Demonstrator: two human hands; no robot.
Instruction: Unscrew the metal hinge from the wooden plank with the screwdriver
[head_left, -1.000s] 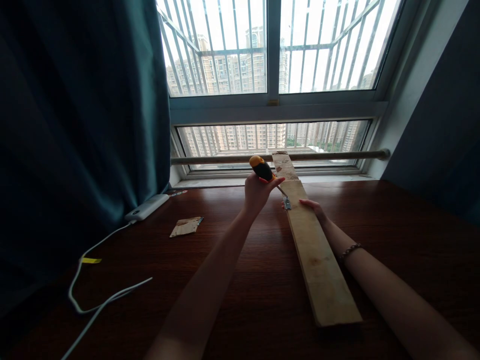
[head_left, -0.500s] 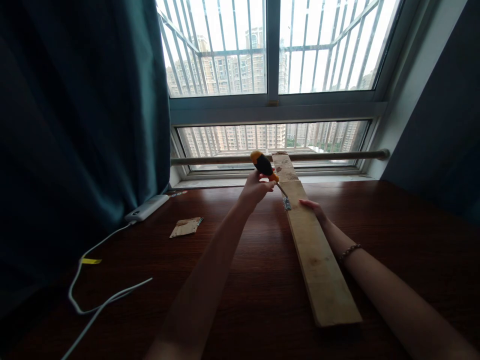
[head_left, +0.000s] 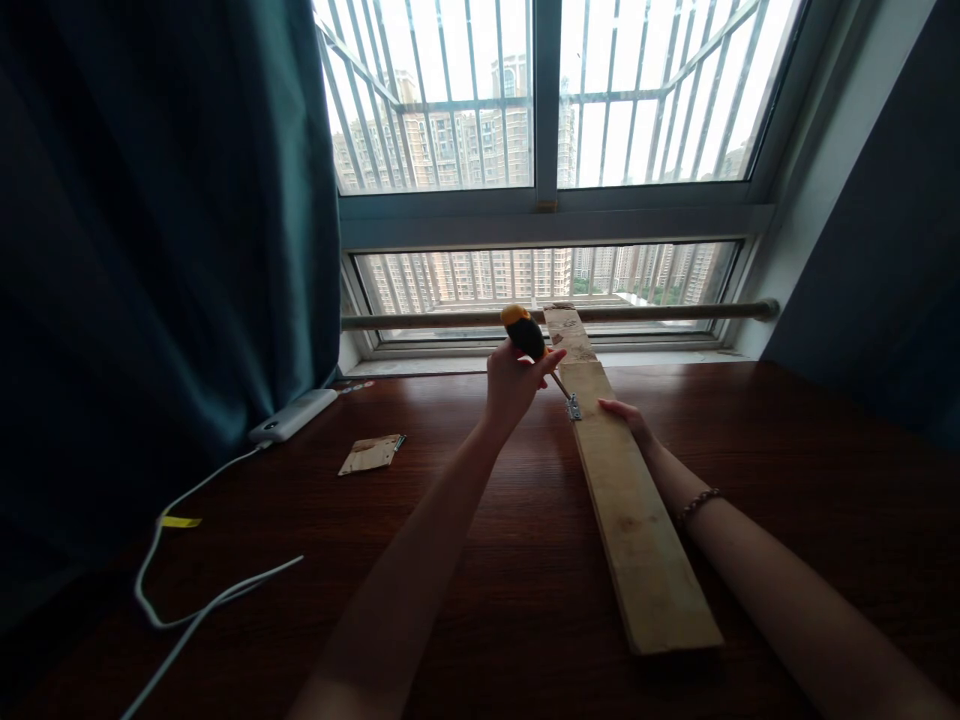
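Left hand [head_left: 513,384] had rolled, fingers clamped round one screwdriver [head_left: 524,334].
Right hand [head_left: 631,420] touched one plank [head_left: 636,530] by one hinge [head_left: 574,408], its grip hidden.

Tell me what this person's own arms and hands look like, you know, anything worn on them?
The left hand and right hand wear no gloves, and no sleeves show. A dark, bumpy bracelet, perhaps beaded, sits on the right forearm near the wrist; nothing worn shows on the left.

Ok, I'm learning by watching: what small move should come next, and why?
Probably a small turn of the screwdriver by the left hand: its tip appears to meet the metal fitting at the left edge of the board, which the right hand holds.
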